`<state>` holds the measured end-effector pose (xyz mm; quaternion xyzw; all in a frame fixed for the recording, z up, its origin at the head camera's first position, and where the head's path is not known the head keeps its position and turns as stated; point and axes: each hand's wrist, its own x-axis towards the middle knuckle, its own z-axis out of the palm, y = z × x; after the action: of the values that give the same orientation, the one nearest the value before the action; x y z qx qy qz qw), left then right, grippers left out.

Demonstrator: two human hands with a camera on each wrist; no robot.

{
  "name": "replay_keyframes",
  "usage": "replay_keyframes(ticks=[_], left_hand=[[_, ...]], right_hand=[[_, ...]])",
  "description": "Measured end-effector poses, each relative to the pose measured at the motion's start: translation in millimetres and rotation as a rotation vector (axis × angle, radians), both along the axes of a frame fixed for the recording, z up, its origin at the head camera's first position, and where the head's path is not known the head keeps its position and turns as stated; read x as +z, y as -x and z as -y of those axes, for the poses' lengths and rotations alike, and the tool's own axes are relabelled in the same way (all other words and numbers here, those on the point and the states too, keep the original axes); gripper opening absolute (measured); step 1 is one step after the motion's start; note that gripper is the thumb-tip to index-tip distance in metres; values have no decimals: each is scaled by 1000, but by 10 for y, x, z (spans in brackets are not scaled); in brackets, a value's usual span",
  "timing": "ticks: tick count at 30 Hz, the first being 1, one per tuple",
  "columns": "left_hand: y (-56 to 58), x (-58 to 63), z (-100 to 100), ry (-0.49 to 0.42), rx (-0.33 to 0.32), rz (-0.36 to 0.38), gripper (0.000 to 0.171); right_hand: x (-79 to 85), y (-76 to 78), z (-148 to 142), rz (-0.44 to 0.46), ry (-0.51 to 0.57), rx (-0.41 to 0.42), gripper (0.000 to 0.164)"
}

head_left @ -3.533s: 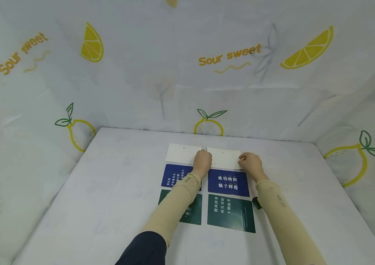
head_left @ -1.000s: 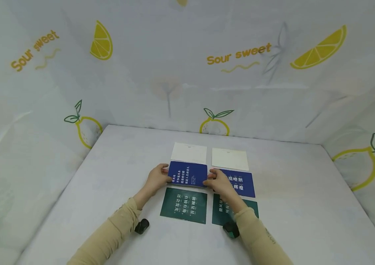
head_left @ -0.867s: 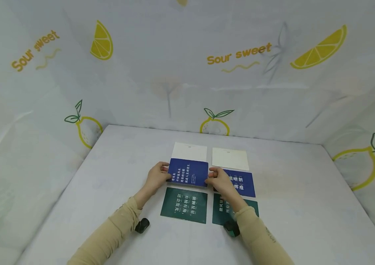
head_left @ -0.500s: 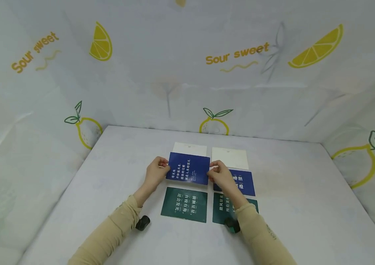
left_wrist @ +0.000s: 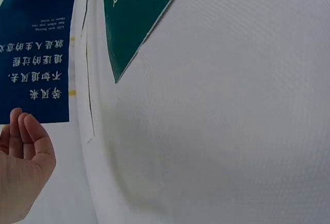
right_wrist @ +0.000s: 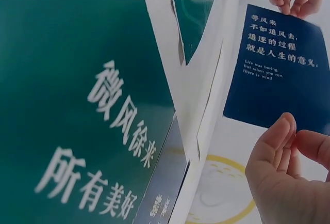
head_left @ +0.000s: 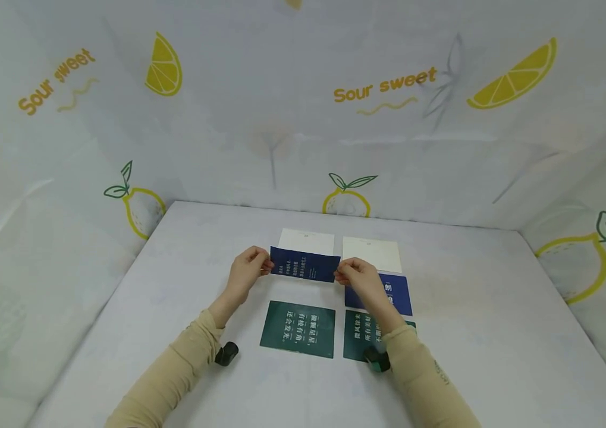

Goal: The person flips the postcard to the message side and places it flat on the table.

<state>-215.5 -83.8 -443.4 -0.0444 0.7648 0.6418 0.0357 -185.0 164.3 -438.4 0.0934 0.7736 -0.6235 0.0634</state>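
Observation:
A dark blue card (head_left: 304, 265) printed with white characters is held up off the table between both hands. My left hand (head_left: 247, 270) pinches its left edge, and my right hand (head_left: 361, 282) pinches the opposite edge. In the head view the card looks foreshortened, tipped up toward me. The left wrist view shows the card (left_wrist: 38, 59) with the left fingers (left_wrist: 31, 136) at its near edge. From the right wrist, the same card (right_wrist: 278, 74) shows its text, the right thumb and fingers gripping its lower edge.
Two white cards (head_left: 371, 254) lie at the back. Another blue card (head_left: 402, 295) lies under the right forearm's side, partly covered. Two green cards (head_left: 298, 329) lie nearer. Black wrist devices (head_left: 226, 353) sit by each forearm. A lemon-print sheet (head_left: 260, 119) hangs behind the table.
Earlier the left blue card lay in the middle row; both hands have since taken it by its side edges, lifted it and tipped it up. The spot beneath now shows bare table.

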Motion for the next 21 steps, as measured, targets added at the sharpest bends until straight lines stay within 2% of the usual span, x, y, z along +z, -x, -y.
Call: replay_keyframes(ticks=[4, 9, 12, 14, 18, 21], left_hand=[[29, 0, 38, -68, -26, 29, 18], [35, -51, 103, -58, -130, 24, 16], [29, -77, 123, 49, -190, 0, 19], [31, -90, 119, 163, -215, -21, 23], [56, -118, 87, 408, -255, -59, 32], [77, -132, 53, 555, -298, -95, 35]], right_hand=[[2, 14, -32, 4, 17, 12, 25], [-15, 23, -67, 18, -34, 21, 27], [-22, 24, -81, 20, -106, 48, 27], [-29, 28, -84, 19, -170, 76, 26], [-41, 43, -53, 0, -368, 163, 27], [-63, 53, -9, -28, -527, 240, 29]])
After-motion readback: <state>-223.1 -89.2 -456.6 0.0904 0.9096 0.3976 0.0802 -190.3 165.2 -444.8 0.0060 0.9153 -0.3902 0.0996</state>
